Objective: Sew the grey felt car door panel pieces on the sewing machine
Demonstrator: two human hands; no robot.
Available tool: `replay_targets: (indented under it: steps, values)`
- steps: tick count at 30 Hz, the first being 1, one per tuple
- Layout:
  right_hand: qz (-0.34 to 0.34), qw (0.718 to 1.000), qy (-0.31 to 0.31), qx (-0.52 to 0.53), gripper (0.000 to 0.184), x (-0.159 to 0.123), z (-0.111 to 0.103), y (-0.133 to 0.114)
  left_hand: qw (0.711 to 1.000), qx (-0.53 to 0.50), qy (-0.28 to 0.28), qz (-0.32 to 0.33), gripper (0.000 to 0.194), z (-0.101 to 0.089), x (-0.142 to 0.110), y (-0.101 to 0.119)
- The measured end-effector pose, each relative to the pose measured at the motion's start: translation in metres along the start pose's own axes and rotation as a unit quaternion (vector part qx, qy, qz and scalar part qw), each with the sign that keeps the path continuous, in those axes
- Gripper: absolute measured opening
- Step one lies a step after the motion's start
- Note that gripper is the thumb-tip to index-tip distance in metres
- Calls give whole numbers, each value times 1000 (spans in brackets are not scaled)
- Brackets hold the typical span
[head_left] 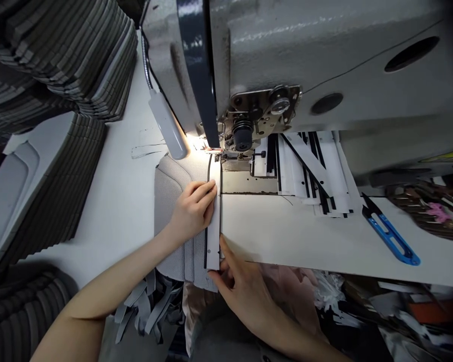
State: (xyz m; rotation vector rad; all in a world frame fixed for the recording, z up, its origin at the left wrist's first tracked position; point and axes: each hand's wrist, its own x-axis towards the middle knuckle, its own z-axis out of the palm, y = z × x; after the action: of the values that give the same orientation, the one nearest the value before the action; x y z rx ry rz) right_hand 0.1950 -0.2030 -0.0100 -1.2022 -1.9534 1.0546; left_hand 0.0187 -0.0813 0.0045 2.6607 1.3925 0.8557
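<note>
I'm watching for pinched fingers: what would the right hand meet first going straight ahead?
The white strip at its fingertips, then probably the left hand, though depth is unclear.

Blue snips [388, 234] are lying on the worktop [256, 226], just beside a brown openwork basket [404, 205] that is holding a pink item [438, 212]. Stacked grey pieces [88, 181] are filling the left side; mixed scraps [415, 329] are lying below the worktop's near edge, at right.
</note>
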Motion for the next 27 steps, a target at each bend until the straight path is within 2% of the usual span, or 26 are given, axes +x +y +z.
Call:
replay_targets:
  steps: [8,17,23,27]
  values:
    - [56,998,-37,6,69,18,-9,-5,1000,-6,-1,-8,30,5,16,-14]
    - [82,995,-56,14,61,39,-16,-1,1000,-15,-12,5,27,9,33,-30]
    - [155,981,-103,53,66,63,-26,-5,999,-9,-25,20,29,2,27,-23]
    - [166,980,-96,44,64,72,-31,-7,1000,-16,-12,18,31,1,22,-19]
